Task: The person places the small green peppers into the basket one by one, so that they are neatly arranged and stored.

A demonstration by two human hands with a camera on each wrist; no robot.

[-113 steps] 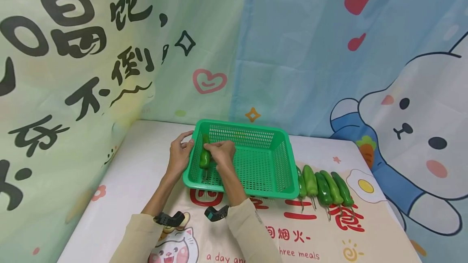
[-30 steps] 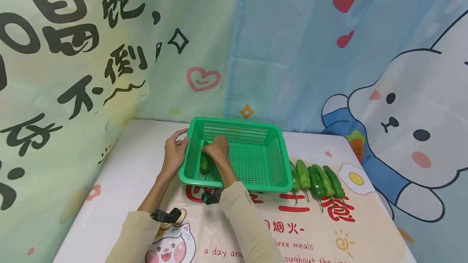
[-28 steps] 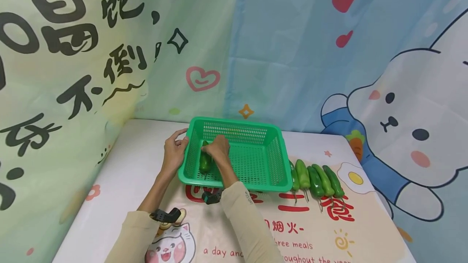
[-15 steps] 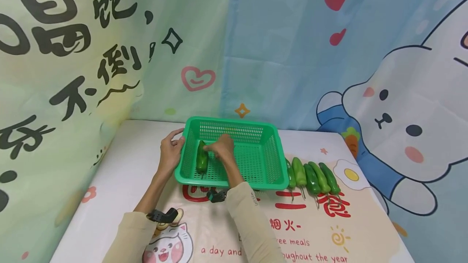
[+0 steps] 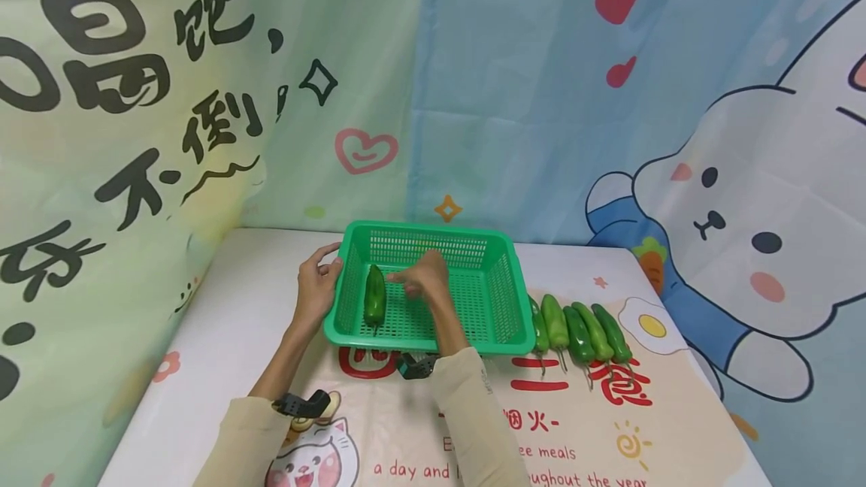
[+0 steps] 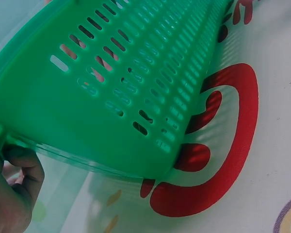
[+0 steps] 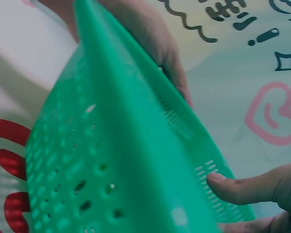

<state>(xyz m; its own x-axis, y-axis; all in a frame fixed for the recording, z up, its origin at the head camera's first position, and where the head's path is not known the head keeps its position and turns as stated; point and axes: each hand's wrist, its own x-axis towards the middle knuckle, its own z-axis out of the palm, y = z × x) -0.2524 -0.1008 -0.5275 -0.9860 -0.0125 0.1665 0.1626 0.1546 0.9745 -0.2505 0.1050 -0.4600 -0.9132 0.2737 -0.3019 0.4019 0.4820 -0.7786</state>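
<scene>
A green pepper point(image 5: 375, 296) lies lengthwise at the left side inside a green plastic basket point(image 5: 433, 344) with slotted walls. My right hand point(image 5: 428, 276) is inside the basket, right of the pepper and apart from it, with the thumb pointing toward it. In the right wrist view the thumb point(image 7: 233, 188) and fingers of that hand stand apart with nothing between them. At the basket's left rim my left hand point(image 5: 316, 284) holds on; its curled fingers point(image 6: 29, 170) meet the rim in the left wrist view. The basket wall hides the pepper in both wrist views.
Several green peppers point(image 5: 579, 333) lie side by side right of the basket, stems toward me; the leftmost is partly behind its rim. All stand on a printed tablecloth point(image 5: 568, 427). A patterned cloth backdrop point(image 5: 514, 96) rises behind the table.
My right hand has let go of the pepper in the basket and moved right, away from it. The pepper now lies on the basket floor. My left hand stays at the rim.
</scene>
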